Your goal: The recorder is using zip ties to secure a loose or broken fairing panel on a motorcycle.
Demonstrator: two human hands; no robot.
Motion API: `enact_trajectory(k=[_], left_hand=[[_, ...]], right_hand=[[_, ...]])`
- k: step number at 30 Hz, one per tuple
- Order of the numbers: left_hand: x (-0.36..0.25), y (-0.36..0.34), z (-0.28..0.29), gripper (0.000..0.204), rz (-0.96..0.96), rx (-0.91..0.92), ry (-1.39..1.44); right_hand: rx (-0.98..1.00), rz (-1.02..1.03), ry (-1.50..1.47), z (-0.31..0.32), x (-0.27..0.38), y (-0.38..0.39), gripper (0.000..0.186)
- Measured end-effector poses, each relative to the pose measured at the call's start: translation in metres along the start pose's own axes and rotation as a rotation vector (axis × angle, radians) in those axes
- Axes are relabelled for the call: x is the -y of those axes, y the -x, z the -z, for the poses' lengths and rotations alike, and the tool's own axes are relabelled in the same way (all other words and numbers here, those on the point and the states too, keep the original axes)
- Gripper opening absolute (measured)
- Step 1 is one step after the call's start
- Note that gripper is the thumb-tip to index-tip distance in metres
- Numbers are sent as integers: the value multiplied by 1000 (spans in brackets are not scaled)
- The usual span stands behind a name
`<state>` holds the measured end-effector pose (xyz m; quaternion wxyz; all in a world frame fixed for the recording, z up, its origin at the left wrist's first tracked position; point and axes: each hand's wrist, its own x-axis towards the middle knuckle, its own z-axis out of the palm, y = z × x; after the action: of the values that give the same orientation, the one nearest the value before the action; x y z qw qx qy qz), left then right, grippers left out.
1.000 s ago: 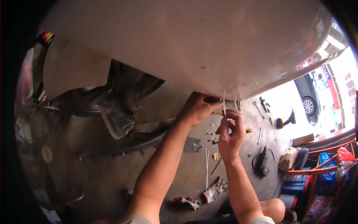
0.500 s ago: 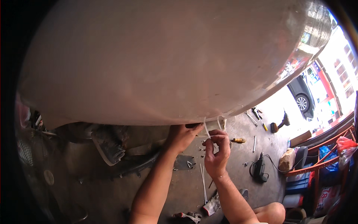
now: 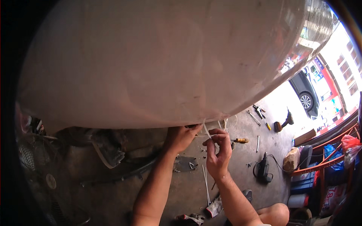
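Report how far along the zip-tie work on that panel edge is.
Done: at least one white zip tie already hangs looped from the lower edge of the big pale body panel, just right of the hands. In hand: the right hand pinches another white zip tie at that edge, while the left hand presses against the panel's underside. Left: this tie's tail sticks out loose; whether it is cinched cannot be told.

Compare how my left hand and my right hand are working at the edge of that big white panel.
The left hand reaches up with its fingertips tucked under the white panel's lower edge, while the right hand sits lower, clear of that edge. The right hand pinches a thin white zip tie between thumb and fingers; whether the left hand holds anything is hidden. The left arm is stretched longer, the right is bent closer. Both are bare and meet at the same spot.
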<state>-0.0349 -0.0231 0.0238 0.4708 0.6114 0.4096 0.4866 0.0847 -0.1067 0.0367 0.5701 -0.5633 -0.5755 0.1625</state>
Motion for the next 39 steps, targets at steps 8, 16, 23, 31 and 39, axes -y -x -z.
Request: enact_trajectory(k=[8, 16, 23, 31, 39], left_hand=[[3, -5, 1, 47, 79, 123, -110], [24, -11, -4, 33, -22, 34, 54], [18, -10, 1, 31, 126, 118, 190], [-2, -4, -1, 29, 148, 105, 205], [3, -10, 9, 22, 103, 252, 287]], right_hand=[[-17, 108, 76, 5, -4, -2, 15], [-26, 48, -50, 6, -16, -7, 9], [-30, 126, -12, 11, -18, -15, 9], [-26, 134, 34, 17, -19, -10, 8], [11, 119, 61, 19, -17, -10, 10]])
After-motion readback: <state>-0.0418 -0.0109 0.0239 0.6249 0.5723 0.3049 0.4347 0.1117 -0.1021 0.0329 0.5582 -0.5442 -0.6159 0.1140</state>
